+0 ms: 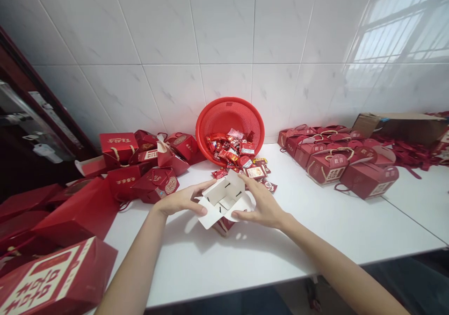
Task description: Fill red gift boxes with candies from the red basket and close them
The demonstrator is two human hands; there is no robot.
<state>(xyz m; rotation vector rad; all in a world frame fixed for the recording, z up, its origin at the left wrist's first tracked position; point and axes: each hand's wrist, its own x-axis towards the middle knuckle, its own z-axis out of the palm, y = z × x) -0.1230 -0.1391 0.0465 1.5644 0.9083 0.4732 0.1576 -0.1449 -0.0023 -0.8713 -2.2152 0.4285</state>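
Note:
Between my two hands stands a red gift box (226,198) with its white inner flaps folded outward, so I look down into its white inside. My left hand (185,199) grips the left flap, thumb on top and fingers behind. On the opposite side my right hand (261,202) holds the right flap, its thumb along the near edge and fingers at the far edge. Just beyond the box, wrapped candies (231,151) spill from a tipped red plastic basket (229,106) onto the white table (266,254).
Red boxes (140,170) are heaped at the left, with larger ones (56,277) in the near left corner. Rows of closed red boxes (329,160) stand at the right. Behind them are a cardboard box (400,125) and dark red ribbons (407,153). A tiled wall (224,34) bounds the back.

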